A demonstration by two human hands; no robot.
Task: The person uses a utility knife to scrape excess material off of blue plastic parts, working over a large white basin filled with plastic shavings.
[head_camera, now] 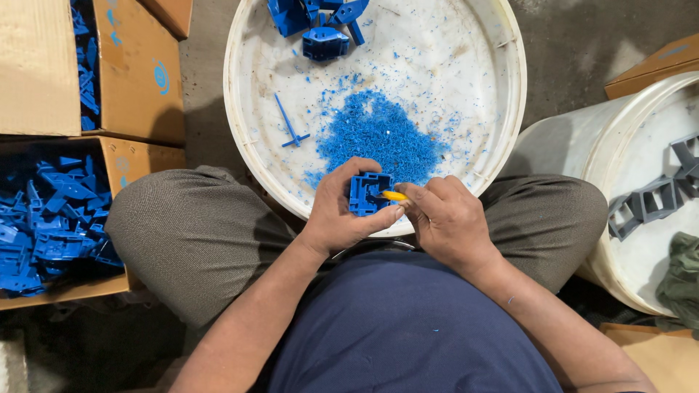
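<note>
My left hand (338, 215) grips a small blue plastic part (368, 192) with square cells, held over the near rim of a big white tub (251, 156). My right hand (448, 218) is closed on a small yellow-handled tool (395, 196) whose tip touches the part. A heap of blue plastic shavings (378, 138) lies in the tub just beyond both hands. Several more blue parts (320, 25) sit at the tub's far side, and a thin blue sprue (291, 125) lies to the left of the heap.
A cardboard box (124, 164) full of blue parts (51, 225) stands at my left knee, another box (138, 73) behind it. At the right a second white tub (604, 153) holds grey plastic parts (652, 196) and a green cloth (681, 280). Concrete floor around.
</note>
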